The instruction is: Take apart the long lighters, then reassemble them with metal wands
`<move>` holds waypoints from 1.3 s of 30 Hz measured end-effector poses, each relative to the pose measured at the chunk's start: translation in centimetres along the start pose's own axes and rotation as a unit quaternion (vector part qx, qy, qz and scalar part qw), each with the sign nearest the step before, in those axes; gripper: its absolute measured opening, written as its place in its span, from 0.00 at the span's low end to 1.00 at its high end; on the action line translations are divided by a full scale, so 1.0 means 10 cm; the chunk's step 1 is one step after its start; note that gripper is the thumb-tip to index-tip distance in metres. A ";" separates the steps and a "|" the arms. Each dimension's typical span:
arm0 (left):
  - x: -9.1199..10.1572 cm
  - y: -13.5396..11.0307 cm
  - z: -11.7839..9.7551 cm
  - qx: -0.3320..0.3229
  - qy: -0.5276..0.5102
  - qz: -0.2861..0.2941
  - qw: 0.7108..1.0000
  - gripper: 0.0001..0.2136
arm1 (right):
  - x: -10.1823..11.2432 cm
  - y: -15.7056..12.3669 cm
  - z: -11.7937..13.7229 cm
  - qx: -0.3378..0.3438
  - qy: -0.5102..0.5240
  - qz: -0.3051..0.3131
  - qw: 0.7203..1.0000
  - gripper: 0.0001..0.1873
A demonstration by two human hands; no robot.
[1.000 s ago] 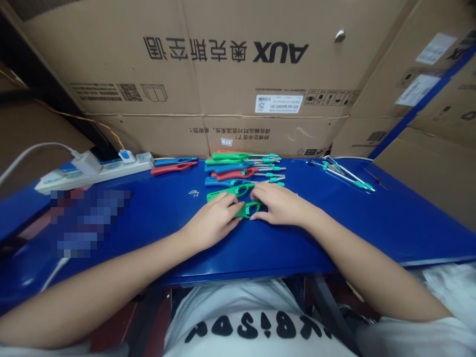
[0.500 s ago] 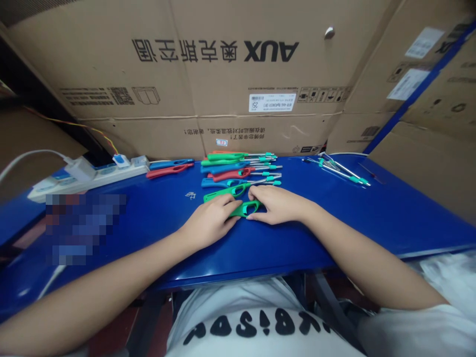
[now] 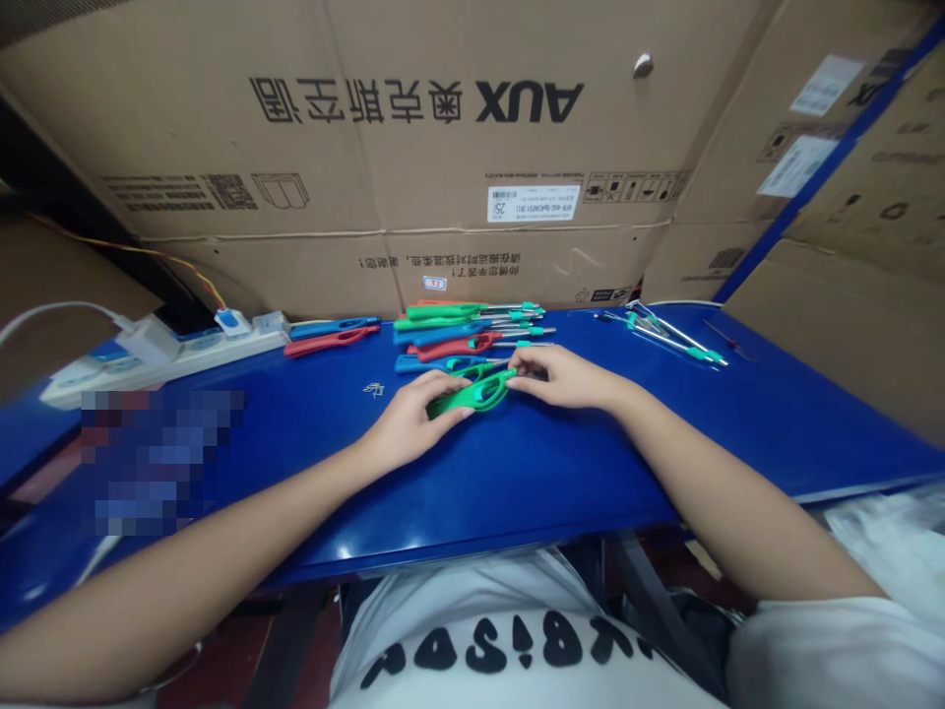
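A green plastic lighter handle (image 3: 472, 394) lies between both my hands on the blue table (image 3: 517, 463). My left hand (image 3: 409, 423) grips its near end with closed fingers. My right hand (image 3: 561, 376) pinches the far end, where a thin metal tube begins. Just behind them lies a row of finished long-nosed lighters (image 3: 465, 330) in green, blue, red and orange, their metal tubes pointing right.
A red and a blue handle (image 3: 332, 335) lie left of the row. Loose metal tubes with teal ends (image 3: 668, 335) sit at the back right. A white power strip (image 3: 162, 354) lies at the back left. Cardboard boxes (image 3: 443, 148) wall off the table's far side.
Both hands have moved the green handle away from me, up to the row of lighters. My right hand has shifted from lying over the handle to pinching its far end.
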State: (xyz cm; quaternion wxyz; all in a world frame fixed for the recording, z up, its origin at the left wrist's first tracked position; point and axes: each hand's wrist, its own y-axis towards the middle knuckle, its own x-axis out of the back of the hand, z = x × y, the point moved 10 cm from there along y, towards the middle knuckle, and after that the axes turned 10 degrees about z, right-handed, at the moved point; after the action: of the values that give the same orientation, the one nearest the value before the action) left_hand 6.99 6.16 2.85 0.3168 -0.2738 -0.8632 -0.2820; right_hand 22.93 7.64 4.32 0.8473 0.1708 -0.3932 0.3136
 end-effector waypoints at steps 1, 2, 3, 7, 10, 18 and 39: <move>0.01 0.00 0.03 0.001 -0.017 -0.008 1.000 0.18 | 0.02 0.00 -0.01 0.003 0.009 -0.019 1.000 0.12; 0.00 0.00 0.05 0.001 -0.030 -0.012 0.999 0.18 | 0.04 0.01 -0.02 0.005 0.018 -0.032 0.999 0.12; 0.00 0.01 0.06 0.001 -0.037 -0.013 0.999 0.18 | 0.03 0.01 -0.04 0.007 0.024 -0.037 0.999 0.12; -0.01 0.00 0.02 -0.007 -0.034 -0.015 0.999 0.17 | -0.04 0.03 -0.10 0.011 0.013 -0.016 1.000 0.11; 0.01 0.00 -0.02 -0.017 -0.034 -0.019 0.999 0.17 | -0.08 0.03 -0.11 0.001 -0.012 -0.010 1.000 0.13; 0.01 0.00 -0.02 -0.024 -0.030 -0.015 0.999 0.16 | -0.08 0.03 -0.04 0.011 -0.052 -0.017 0.998 0.12; 0.05 0.00 -0.03 -0.018 -0.087 -0.037 0.995 0.17 | -0.08 0.04 0.05 0.010 -0.098 -0.024 0.995 0.15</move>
State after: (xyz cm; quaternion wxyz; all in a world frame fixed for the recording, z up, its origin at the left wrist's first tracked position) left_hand 6.80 6.07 3.41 0.2247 -0.2708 -0.8919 -0.2840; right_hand 21.97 7.33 4.05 0.8103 0.2185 -0.4667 0.2790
